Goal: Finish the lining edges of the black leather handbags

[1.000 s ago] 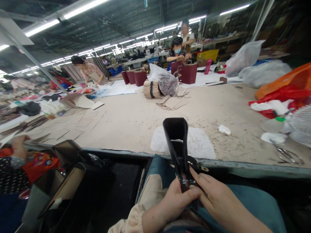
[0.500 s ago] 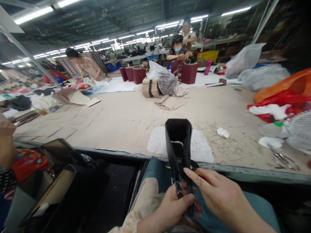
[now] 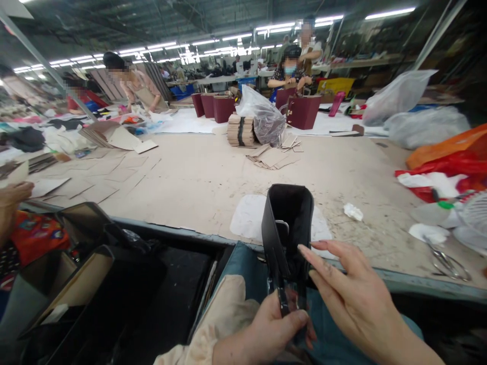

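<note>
A black handbag, open at the top, stands over the table's front edge and my lap. My left hand is closed around its near end, where a strip wrapped in clear plastic shows. What exactly lies under those fingers is partly hidden. My right hand has its fingers stretched out, with the tips at the bag's right rim. It grips nothing. Under the far part of the bag lies a white sheet.
Scissors, a crumpled white scrap and a fan are on the right. Board pieces and a banded stack lie farther back. Black bag bodies stand at lower left. A co-worker's hand holds board at the left edge.
My right fingers have spread and moved slightly up along the bag's right side. The bag's mouth looks wider and has shifted right. My left hand keeps its hold.
</note>
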The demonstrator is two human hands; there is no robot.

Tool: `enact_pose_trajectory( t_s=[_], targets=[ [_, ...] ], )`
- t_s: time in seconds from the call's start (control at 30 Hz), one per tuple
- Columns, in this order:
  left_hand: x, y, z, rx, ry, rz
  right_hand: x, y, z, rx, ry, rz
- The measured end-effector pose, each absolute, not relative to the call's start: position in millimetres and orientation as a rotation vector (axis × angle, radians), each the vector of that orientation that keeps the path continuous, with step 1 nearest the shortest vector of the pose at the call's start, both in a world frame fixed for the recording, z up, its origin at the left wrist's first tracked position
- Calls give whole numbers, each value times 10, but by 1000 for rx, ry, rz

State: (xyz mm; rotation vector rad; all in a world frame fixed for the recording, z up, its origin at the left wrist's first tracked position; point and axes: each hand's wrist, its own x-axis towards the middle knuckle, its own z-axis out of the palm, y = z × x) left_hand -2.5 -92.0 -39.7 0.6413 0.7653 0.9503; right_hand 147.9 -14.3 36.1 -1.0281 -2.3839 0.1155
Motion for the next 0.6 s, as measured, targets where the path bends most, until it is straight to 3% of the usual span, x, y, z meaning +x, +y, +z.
enact_pose_trajectory(
  t_s=[0.4, 0.6],
  targets=[
    [-67, -871, -457, 804, 708, 1047, 1413, -173, 237, -496, -2389, -87],
    [36, -875, -447, 778, 770, 878, 1651, -263, 309, -1179, -2117, 109]
  ],
)
